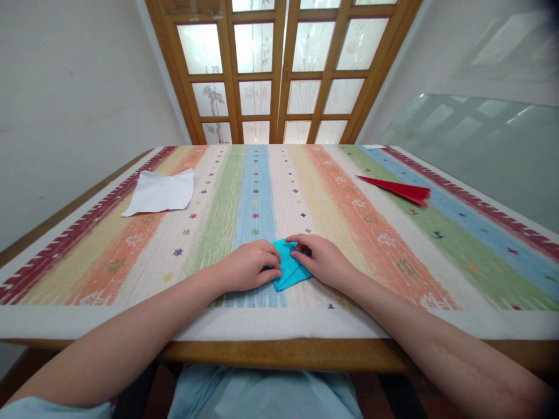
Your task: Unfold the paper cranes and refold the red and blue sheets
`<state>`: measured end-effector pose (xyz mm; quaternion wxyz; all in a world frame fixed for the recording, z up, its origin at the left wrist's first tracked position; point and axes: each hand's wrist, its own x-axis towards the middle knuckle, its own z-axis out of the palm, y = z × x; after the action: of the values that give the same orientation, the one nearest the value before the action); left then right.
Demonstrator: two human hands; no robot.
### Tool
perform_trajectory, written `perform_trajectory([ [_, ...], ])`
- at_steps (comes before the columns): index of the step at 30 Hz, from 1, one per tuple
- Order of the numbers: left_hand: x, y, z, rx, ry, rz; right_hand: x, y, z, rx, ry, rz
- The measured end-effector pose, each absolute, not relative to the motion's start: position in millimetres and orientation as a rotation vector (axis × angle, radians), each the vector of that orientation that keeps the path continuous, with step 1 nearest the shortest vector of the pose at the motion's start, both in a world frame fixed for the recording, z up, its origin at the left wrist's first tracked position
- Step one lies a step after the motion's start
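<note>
Head view: near the surface's (279,352) front edge, a folded blue paper (288,269) is pinned flat by the left hand (250,265) and pinched by the right hand (322,261), best creased with edges aligned; farther off lie white paper (161,192) and a red folded paper (399,188).

Seen from the near edge of a wooden table (279,352) spread with a striped cloth (393,233) in red, orange, green, blue and cream. Beyond it, wood-framed doors (279,70) with frosted panes, etched with bamboo, glowing with daylight. Plain pale wall (65,87) at left; at right, a pale wall fronted by a glass panel (471,145) mirroring the panes.
</note>
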<state>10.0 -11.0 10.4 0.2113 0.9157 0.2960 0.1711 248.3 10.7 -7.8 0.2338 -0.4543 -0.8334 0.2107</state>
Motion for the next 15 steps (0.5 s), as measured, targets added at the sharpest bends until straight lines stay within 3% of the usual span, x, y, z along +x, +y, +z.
perform_trajectory([
  [15, 12.0, -12.2, 7.7, 2.528, 0.872, 0.475, 249.1, 9.1, -9.1, -1.224, -2.327, 0.514],
])
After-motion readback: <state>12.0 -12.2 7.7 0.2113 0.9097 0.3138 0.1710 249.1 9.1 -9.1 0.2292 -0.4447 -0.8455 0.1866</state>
